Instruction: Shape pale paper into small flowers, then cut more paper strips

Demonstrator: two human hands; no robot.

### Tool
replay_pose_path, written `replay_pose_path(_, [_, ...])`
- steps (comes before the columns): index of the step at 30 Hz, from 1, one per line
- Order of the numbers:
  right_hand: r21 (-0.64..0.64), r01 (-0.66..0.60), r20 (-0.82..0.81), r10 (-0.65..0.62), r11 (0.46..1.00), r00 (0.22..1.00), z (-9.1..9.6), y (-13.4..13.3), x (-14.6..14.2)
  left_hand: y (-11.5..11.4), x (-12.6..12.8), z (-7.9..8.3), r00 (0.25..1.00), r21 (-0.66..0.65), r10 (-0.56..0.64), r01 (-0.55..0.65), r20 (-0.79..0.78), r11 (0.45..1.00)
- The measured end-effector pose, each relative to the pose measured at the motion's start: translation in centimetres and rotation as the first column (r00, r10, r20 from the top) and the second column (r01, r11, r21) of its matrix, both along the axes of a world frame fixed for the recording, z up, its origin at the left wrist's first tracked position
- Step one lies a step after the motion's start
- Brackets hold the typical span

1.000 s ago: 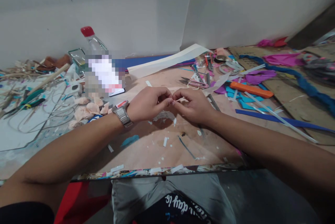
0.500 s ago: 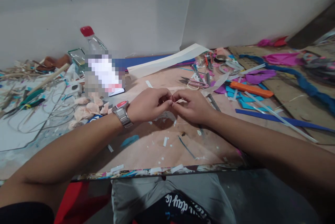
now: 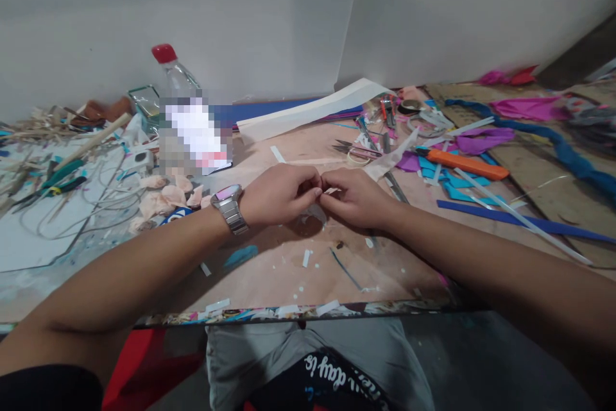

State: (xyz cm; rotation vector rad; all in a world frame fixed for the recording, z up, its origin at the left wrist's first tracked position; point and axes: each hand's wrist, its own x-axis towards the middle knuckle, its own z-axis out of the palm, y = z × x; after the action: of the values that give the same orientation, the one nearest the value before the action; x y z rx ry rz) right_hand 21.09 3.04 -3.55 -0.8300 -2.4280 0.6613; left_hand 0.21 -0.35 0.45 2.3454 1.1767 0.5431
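Grey wall point(image 3: 240, 13) w/ vert. seam point(image 3: 351, 16) bhnd table point(image 3: 279, 276), dk floor point(image 3: 481, 366).

We cannot tell what, if anything, the left hand point(image 3: 279, 196) and right hand point(image 3: 356, 199) hold; pixelation blurs the phone point(image 3: 197, 132), and the right edge cuts off the cardboard point(image 3: 577, 199).

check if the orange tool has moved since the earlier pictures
No, the orange tool has not visibly moved: it lies in the same place relative to the dark blue strip; the whole view has shifted slightly.

The paint-spotted table point(image 3: 279, 289), pliers point(image 3: 62, 174), orange-handled tool point(image 3: 466, 164) and coloured scraps point(image 3: 485, 140) (plenty of them) suggest a craft workshop.
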Motion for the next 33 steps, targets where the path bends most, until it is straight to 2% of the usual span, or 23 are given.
replay_pose_path(9, [0.050, 0.025, -0.013, -0.024, 0.998, 1.000, -0.17, 0.06, 0.10, 0.07, -0.01, 0.04, 1.000, 0.003, -0.001, 0.001, 0.024, 1.000])
replay_pose_path(33, [0.004, 0.020, -0.009, -0.020, 1.000, 1.000, -0.16, -0.01, 0.08, 0.17, -0.05, -0.53, 0.999, 0.067, -0.033, 0.033, -0.009, 0.997])
